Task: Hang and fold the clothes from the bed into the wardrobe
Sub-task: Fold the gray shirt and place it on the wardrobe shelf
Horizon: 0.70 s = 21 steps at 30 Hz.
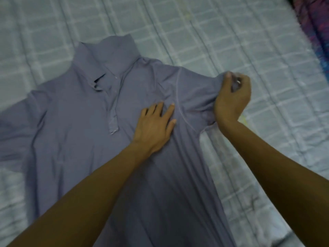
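Note:
A grey-blue polo shirt [76, 111] lies spread face up on the bed, collar pointing away from me and its button placket open. My left hand [154, 125] rests flat on the shirt's chest beside the right sleeve seam, fingers spread, holding nothing. My right hand [231, 97] is closed on the end of the shirt's right sleeve, lifting the cloth slightly off the bed. The left sleeve lies flat at the far left. The shirt's hem runs out of view at the bottom.
The bed is covered by a pale blue checked quilt [231, 41]. A dark patterned cloth with purple and blue [315, 29] lies at the top right corner. The wardrobe is not in view.

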Available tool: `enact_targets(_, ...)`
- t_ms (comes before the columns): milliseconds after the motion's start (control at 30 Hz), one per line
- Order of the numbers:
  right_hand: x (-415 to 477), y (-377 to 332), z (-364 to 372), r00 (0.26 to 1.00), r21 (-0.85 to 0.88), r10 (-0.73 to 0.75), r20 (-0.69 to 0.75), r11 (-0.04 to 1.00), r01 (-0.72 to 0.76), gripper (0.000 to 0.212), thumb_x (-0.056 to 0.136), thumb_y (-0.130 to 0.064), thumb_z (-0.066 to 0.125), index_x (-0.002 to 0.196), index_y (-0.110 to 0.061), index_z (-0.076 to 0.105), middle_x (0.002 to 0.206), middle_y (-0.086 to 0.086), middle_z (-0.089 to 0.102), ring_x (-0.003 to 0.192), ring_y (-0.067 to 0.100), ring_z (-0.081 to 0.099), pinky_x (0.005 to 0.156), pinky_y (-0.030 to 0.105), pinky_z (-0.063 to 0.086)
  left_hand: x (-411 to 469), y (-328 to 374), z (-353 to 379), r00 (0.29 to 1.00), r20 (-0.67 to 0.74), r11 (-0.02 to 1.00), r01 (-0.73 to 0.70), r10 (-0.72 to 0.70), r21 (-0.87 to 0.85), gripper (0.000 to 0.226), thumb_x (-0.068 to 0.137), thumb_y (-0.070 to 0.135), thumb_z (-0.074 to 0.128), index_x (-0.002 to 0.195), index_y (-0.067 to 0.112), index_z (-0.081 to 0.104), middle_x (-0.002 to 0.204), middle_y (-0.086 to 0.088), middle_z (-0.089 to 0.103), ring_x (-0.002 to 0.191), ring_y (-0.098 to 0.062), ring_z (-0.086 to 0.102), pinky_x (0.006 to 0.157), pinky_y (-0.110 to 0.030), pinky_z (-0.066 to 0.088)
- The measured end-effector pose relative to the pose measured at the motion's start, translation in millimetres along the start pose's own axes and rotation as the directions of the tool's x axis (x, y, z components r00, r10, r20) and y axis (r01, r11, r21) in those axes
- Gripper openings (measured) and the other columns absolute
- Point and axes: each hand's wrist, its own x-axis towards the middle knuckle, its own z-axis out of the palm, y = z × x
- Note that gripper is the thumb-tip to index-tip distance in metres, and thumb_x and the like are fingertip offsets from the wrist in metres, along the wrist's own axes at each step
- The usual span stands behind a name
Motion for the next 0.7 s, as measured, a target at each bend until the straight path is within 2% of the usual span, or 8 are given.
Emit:
enact_targets(133, -98.0, -57.0, 27.0, 0.858, 0.005, -0.199, 0.474, 0.975, 0.223, 0.022, 0.086, -0.03, 0.062, 0.104, -0.017, 0.062, 0.09, 0.001, 0.068, 0.083, 0.017, 0.064, 0.078, 0.038, 0.052, -49.7, -54.0, -28.0, 0.995, -0.059, 0.997, 0.076, -0.075, 0.028, 0.046, 0.09, 0.039, 0.032, 0.121, 0.012, 0.055, 0.117, -0.017, 0.055, 0.107, -0.033, 0.049, 0.086, -0.043, 0.028)
enact_targets(200, -153.2, -78.5, 39.4, 0.549, -0.078, -0.01, 0.836, 0.988, 0.137, 0.059, 0.085, -0.05, 0.061, 0.136, -0.024, 0.043, 0.104, 0.001, 0.066, 0.095, 0.022, 0.063, 0.086, 0.037, 0.051, -83.4, -87.7, -41.4, 0.986, -0.075, 0.988, 0.153, -0.15, 0.029, 0.046, 0.084, 0.035, 0.035, 0.114, 0.01, 0.059, 0.111, -0.017, 0.057, 0.104, -0.033, 0.049, 0.085, -0.044, 0.032)
enact_targets(267, -196.5, -87.5, 50.2, 0.136, -0.28, 0.291, 0.947, 0.955, -0.093, 0.099, 0.074, -0.075, 0.054, 0.15, -0.034, 0.006, 0.109, -0.008, 0.053, 0.095, 0.017, 0.058, 0.088, 0.034, 0.045, -117.7, -122.4, -51.2, 0.963, -0.088, 0.966, 0.258, -0.254, 0.03, 0.043, 0.076, 0.031, 0.036, 0.102, 0.009, 0.063, 0.104, -0.017, 0.058, 0.1, -0.034, 0.051, 0.082, -0.044, 0.034)
enact_targets(300, -209.2, -84.4, 54.8, 0.081, -0.334, 0.352, 0.932, 0.925, -0.178, 0.108, 0.063, -0.086, 0.051, 0.148, -0.039, 0.003, 0.107, -0.008, 0.048, 0.09, 0.016, 0.054, 0.086, 0.037, 0.044, -133.5, -138.3, -55.3, 0.943, -0.102, 0.947, 0.321, -0.317, 0.021, 0.041, 0.075, 0.03, 0.035, 0.095, 0.009, 0.064, 0.101, -0.018, 0.059, 0.097, -0.035, 0.052, 0.081, -0.044, 0.035)
enact_targets(400, -213.7, -74.3, 57.3, 0.283, -0.302, 0.362, 0.888, 0.924, -0.233, 0.079, 0.074, -0.07, 0.057, 0.137, -0.027, 0.039, 0.093, 0.003, 0.059, 0.079, 0.021, 0.056, 0.078, 0.044, 0.048, -169.7, -174.7, -66.4, 0.848, -0.178, 0.866, 0.491, -0.499, -0.09, 0.035, 0.075, 0.025, 0.036, 0.085, 0.007, 0.064, 0.091, -0.021, 0.059, 0.089, -0.039, 0.054, 0.08, -0.046, 0.037)
enact_targets(500, -200.8, -60.6, 46.8, 0.542, -0.288, 0.139, 0.829, 0.937, 0.2, 0.029, 0.089, -0.028, 0.056, 0.114, -0.015, 0.065, 0.102, 0.006, 0.068, 0.092, 0.024, 0.063, 0.088, 0.033, 0.048, -189.3, -196.5, -72.2, 0.715, -0.265, 0.762, 0.611, -0.647, -0.215, 0.033, 0.079, 0.021, 0.044, 0.097, 0.002, 0.064, 0.099, -0.026, 0.058, 0.097, -0.042, 0.053, 0.085, -0.05, 0.038)
enact_targets(567, -201.7, -49.6, 41.1, 0.516, -0.282, 0.03, 0.856, 0.864, 0.418, 0.031, 0.086, -0.024, 0.051, 0.108, -0.01, 0.069, 0.109, 0.013, 0.068, 0.103, 0.03, 0.062, 0.092, 0.037, 0.047, -196.0, -212.9, -75.2, 0.579, -0.262, 0.635, 0.71, -0.772, -0.303, 0.04, 0.083, 0.023, 0.049, 0.116, 0.002, 0.056, 0.119, -0.028, 0.051, 0.113, -0.043, 0.045, 0.092, -0.053, 0.033)
enact_targets(700, -233.3, -25.4, 36.3, 0.378, -0.321, 0.106, 0.92, 0.757, 0.569, 0.032, 0.086, -0.016, 0.057, 0.116, -0.009, 0.067, 0.123, 0.023, 0.053, 0.117, 0.038, 0.049, 0.102, 0.037, 0.036, -198.0, -258.1, -81.2, 0.325, -0.101, 0.336, 0.838, -0.94, -0.43, 0.072, 0.088, 0.035, 0.057, 0.147, 0.012, 0.023, 0.153, -0.019, 0.018, 0.138, -0.036, 0.019, 0.108, -0.051, 0.017)
